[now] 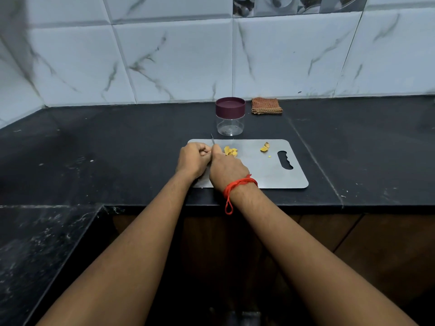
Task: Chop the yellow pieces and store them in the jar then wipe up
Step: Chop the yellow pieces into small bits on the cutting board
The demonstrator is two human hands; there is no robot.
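Nearest to the camera, two bare arms are stretched out over the dark edge of the table (353, 147), and brown wood doors are seen below that edge. A red thread (237, 184) is tied round the right wrist. The table is black stone with small pale specks, and a thin seam is cut across it on the right. A second black stone top is seen low on the left. A flat grey cutting board (270, 175) is laid on the table, with a hole for a handle at its right end. Both hands are set on the left part of the board, touching each other. The left hand (191, 160) is curled shut into a fist; what is held inside it cannot be told. The right hand (227, 169) is closed round a knife (212, 139), and only the thin blade tip is seen, poking up between the hands. A small heap of yellow pieces (230, 151) is lying on the board just beside the right hand. More yellow bits (265, 147) are lying farther right, near the handle hole. Just behind the board, a clear jar (230, 124) is stood upright with its dark purple lid (230, 107) on. A folded brown checked cloth (266, 105) is placed beside the jar, against the wall. The wall (176, 57) is covered with big white tiles with grey streaks.
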